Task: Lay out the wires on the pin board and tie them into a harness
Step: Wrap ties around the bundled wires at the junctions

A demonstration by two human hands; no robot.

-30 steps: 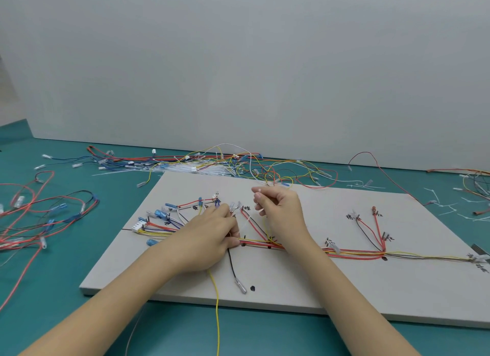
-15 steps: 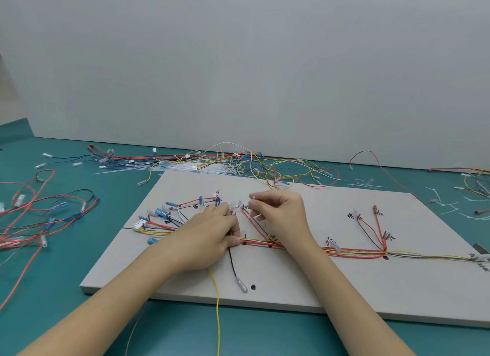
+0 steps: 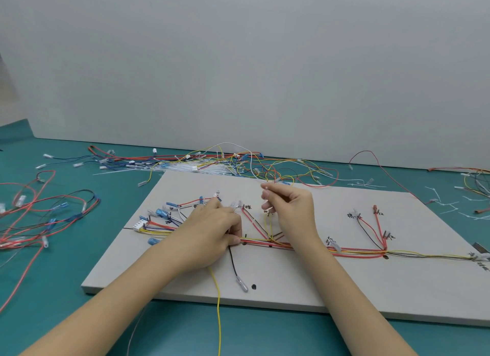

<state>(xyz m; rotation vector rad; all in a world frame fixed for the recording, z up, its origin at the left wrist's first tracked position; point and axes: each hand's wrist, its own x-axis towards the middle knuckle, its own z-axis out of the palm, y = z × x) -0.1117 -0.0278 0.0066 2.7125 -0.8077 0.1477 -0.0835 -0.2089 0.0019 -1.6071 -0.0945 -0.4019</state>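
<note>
While hands cover the harness — loose wires behind.

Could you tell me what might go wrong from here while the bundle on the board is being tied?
1. The left hand pinches the wire bundle at only one spot; if it slips, the laid wires could shift off their marked routes on the board.
2. The yellow wire hangs off the board's near edge; a forearm could snag it and pull the layout.
3. The right hand seems to pinch something thin and pale, probably a tie; tightened in the wrong place, it might trap a branch wire.
</note>
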